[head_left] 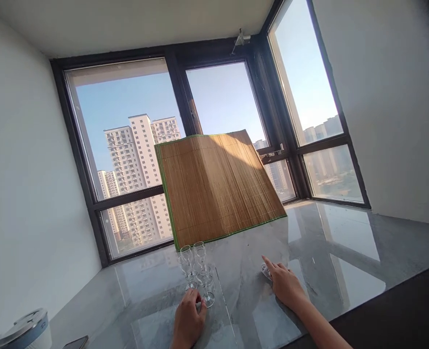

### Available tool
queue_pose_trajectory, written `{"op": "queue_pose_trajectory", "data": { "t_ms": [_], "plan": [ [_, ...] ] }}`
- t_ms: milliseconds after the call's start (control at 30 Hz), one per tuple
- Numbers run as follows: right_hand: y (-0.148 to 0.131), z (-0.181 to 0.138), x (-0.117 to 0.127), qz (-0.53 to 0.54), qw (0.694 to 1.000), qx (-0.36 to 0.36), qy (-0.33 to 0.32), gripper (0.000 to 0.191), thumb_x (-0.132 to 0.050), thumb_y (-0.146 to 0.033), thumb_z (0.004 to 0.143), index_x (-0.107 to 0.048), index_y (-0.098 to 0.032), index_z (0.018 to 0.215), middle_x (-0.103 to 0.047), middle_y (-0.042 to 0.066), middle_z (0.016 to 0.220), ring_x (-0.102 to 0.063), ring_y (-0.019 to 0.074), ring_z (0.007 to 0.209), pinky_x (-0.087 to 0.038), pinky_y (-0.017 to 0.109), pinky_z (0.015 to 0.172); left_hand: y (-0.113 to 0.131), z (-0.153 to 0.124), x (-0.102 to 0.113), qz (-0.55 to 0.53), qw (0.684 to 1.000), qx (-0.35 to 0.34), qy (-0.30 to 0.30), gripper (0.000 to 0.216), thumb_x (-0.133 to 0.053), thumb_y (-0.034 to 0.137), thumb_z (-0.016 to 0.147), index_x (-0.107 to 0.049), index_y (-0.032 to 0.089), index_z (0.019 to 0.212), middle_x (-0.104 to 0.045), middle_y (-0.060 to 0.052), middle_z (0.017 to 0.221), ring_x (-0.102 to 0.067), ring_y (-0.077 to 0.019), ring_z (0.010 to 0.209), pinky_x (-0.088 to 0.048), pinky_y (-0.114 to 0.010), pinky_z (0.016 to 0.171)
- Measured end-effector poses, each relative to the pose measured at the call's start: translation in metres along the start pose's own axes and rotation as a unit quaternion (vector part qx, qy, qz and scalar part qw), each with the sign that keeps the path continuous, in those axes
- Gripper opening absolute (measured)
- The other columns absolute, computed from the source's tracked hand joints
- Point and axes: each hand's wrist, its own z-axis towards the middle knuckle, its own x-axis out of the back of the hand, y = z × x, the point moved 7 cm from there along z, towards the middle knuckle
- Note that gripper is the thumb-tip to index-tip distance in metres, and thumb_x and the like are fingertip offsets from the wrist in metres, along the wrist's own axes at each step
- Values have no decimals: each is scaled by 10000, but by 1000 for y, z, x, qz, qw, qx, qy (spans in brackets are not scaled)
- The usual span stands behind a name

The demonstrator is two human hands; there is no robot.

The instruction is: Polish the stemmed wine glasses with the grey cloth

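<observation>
1. Stemmed glasses (198,264) of clear, thin material are grouped upright at the near center of a glossy gray, marble-patterned surface (246,295); their exact number cannot be told through the overlapping bowls, nor can any contents be made out.
2. The left hand (189,315) is held with bent fingers at the feet of the glasses, the thumb set just beside the round foot of the nearest one; whether a grip has been taken cannot be told.
3. By the right hand (286,285), to the right of the glasses, a small whitish item (266,272) is partly covered; the index finger is extended, and whether the item is grasped cannot be told.
4. At the near left, a white cup (25,334) is topped by a lid and wrapped in a blue-gray band, its contents hidden; a flat dark object (76,342) is seen just beside it.
5. Beyond the glasses, a ribbed, slatted brown mat (217,186), edged in green, is propped before dark-framed windows (180,92).
</observation>
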Motion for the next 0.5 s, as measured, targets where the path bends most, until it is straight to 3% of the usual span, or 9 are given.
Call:
{"op": "queue_pose_trajectory", "data": {
  "t_ms": [167,333,500],
  "plan": [
    [-2,-5,7,30,1000,-6,1,726,-340,2,830,-279,-208,1522,-676,146,1078,-651,221,936,-402,247,666,1,1,-4,14,1000,10,-20,148,-430,255,883,-530,202,787,-603,-26,833,-564,-144,727,-349,-231,666],
    [3,-6,7,130,989,-41,50,716,-367,-66,830,-226,-194,1521,-659,168,1177,-629,271,1071,-435,288,708,-5,5,-11,23,1000,-1,-11,114,-452,221,852,-531,201,771,-606,-35,837,-571,-154,755,-371,-232,684],
    [-26,3,9,299,940,-94,134,675,-385,-144,824,-202,-248,1466,-658,101,1185,-673,214,949,-466,281,740,-24,13,-22,6,1000,7,-10,109,-498,211,812,-539,207,711,-620,-22,799,-561,-138,698,-396,-219,679]
  ]
}}
